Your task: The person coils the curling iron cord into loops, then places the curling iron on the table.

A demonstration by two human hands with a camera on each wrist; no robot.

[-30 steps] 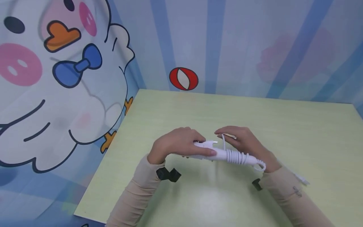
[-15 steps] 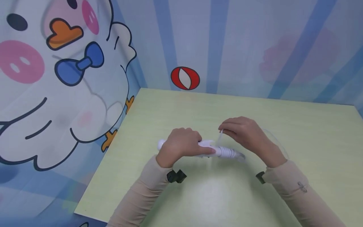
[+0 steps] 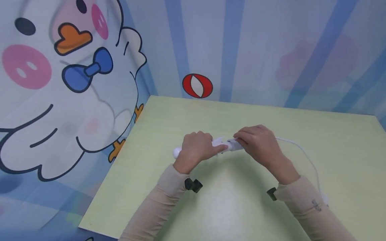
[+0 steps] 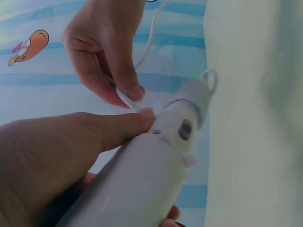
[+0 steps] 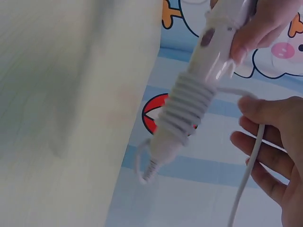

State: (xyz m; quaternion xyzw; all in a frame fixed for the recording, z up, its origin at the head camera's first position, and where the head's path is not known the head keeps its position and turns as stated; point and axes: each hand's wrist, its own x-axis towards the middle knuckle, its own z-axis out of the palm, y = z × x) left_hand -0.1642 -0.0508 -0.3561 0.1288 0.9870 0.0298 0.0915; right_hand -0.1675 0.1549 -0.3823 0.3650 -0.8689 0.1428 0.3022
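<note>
My left hand (image 3: 197, 147) grips a white curling iron (image 5: 208, 52) around its body, thumb along the near side. The iron's rounded end shows left of that hand in the head view. White cord (image 5: 187, 101) is wound in several turns around the handle, and a small loop sticks out at its tail. Between thumb and index finger, my right hand (image 3: 259, 144) pinches the free length of cord (image 5: 253, 156) close beside the windings. In the left wrist view, a dark oval button (image 4: 185, 128) shows on the iron. The right hand partly covers the windings in the head view.
Both hands are above a pale yellow-green table (image 3: 187, 113). The loose cord curves over its right part to a white end (image 3: 324, 199) beside the right sleeve. A cartoon-printed backdrop (image 3: 256, 50) stands along the left and back edges.
The right hand has moved over the cord, first up, then in close to the handle. The iron has risen and tilted with its wound end higher. The loose cord has swung out to the right.
</note>
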